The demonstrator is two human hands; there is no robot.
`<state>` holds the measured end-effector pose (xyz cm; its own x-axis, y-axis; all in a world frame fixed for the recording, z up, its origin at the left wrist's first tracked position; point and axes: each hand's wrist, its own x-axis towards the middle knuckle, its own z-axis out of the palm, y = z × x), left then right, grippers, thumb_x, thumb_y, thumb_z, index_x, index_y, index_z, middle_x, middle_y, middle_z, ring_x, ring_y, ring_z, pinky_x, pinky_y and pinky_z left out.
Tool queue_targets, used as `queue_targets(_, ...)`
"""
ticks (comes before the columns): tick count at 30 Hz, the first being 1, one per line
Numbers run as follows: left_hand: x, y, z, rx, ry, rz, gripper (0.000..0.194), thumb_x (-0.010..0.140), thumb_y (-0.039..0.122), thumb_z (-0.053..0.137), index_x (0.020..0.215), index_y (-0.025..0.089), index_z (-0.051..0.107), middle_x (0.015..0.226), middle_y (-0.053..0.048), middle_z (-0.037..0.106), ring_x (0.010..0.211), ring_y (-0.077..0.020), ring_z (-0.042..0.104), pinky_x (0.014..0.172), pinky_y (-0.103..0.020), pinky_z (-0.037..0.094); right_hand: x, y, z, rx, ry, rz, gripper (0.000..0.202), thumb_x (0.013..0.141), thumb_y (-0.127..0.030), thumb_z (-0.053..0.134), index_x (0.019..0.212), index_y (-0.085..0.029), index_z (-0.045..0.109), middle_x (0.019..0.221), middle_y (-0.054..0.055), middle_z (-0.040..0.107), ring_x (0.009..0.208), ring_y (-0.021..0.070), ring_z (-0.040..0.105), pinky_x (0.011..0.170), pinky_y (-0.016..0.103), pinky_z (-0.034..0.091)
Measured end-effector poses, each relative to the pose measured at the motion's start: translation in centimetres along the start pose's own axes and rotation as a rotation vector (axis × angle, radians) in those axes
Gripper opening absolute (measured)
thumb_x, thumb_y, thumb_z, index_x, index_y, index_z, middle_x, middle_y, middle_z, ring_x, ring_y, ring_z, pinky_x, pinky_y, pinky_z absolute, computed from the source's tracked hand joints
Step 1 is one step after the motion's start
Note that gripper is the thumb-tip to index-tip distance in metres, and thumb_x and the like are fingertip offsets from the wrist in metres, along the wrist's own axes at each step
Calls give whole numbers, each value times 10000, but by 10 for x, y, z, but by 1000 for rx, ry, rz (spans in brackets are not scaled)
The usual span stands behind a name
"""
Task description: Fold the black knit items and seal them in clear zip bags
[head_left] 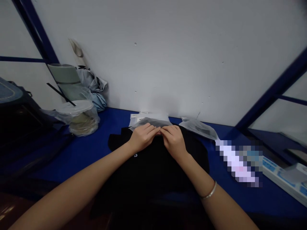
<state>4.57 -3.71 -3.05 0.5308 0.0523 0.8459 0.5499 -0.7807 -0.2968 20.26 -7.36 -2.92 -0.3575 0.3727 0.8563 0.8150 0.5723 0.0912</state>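
A black garment (153, 169) with a small white mark lies spread over the blue table. At its far edge, my left hand (144, 135) and my right hand (173, 139) meet, fingertips nearly touching, fingers bent and pinched together. Between and behind them is a clear plastic bag (153, 121), and its near edge appears to be in both pinches. White labelled packets (134, 117) lie just beyond it, close to the wall. A bracelet circles my right wrist.
A bagged cup (82, 123) with a black straw and a folded umbrella (98, 100) stand on the blue table (107, 119) at left, beside a dark bag (21, 118). At right are another plastic bag (200, 127), a blurred-out lit object and a power strip (283, 175).
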Motion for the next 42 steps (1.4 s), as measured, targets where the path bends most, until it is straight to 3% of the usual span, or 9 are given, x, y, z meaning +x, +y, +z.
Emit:
queue_targets(4, 2, -3, -1, 6, 4, -1, 108, 819, 143, 482, 868, 139, 578, 752, -41, 646, 693, -135, 573, 614, -252, 477, 2, -1, -1, -47, -1, 62, 177, 824, -119, 434, 804, -155, 607, 790, 38, 649, 752, 144, 553, 788, 310, 398)
queue_targets(10, -2, -27, -11, 19, -6, -107, 115, 817, 114, 458, 753, 137, 550, 821, -60, 647, 764, -149, 594, 650, -261, 486, 4, 14, -6, -164, 11, 143, 175, 809, -103, 418, 778, -179, 573, 823, 34, 635, 782, 149, 560, 928, 355, 326)
queue_targets(14, -1, -28, -14, -25, -24, -86, 96, 819, 197, 500, 866, 142, 563, 866, -64, 643, 832, -163, 586, 715, -288, 496, 2, 18, -7, -127, 33, 148, 164, 807, -104, 419, 779, -186, 558, 819, 32, 636, 795, 145, 568, 893, 333, 348)
queue_targets(17, 1, -19, -10, -41, -77, -59, 276, 791, 299, 555, 1013, 135, 546, 985, -94, 627, 937, -206, 566, 807, -358, 482, 1, 16, -6, -117, 55, 157, 147, 815, -116, 423, 776, -172, 553, 795, 41, 636, 786, 146, 572, 853, 320, 366)
queue_targets(21, -1, -13, -2, -75, -10, -157, 128, 815, 211, 517, 907, 147, 581, 872, -66, 647, 831, -170, 588, 725, -317, 505, 1, 11, -5, -94, 40, 138, 130, 819, -135, 439, 791, -166, 562, 798, 33, 637, 792, 137, 572, 872, 327, 346)
queue_targets(24, -5, -15, 2, -86, 18, -138, 91, 821, 162, 494, 834, 144, 583, 799, -52, 646, 791, -158, 578, 693, -292, 499, 0, 9, -4, -98, -29, 97, 130, 821, -170, 462, 865, -174, 584, 838, 32, 636, 810, 144, 562, 880, 344, 333)
queue_targets(31, -6, -11, 3, 10, -77, -124, 205, 841, 144, 425, 669, 143, 537, 630, -30, 563, 623, -134, 480, 566, -246, 420, 0, 4, 1, -60, -20, 20, 141, 823, -179, 477, 810, -173, 617, 763, 33, 624, 732, 142, 526, 768, 317, 377)
queue_targets(34, -5, -9, 3, 36, -99, -92, 208, 843, 139, 408, 680, 140, 537, 620, -29, 538, 616, -137, 449, 551, -244, 397, 0, 4, 1, -38, -21, 1, 152, 824, -169, 471, 793, -165, 620, 756, 42, 621, 732, 148, 510, 688, 292, 380)
queue_targets(42, -6, -6, 4, -61, -62, -136, 165, 829, 110, 420, 757, 146, 564, 700, -39, 578, 669, -139, 478, 577, -244, 425, 2, 4, 0, -39, -7, -25, 141, 814, -159, 488, 819, -155, 629, 752, 39, 627, 730, 145, 504, 692, 296, 375)
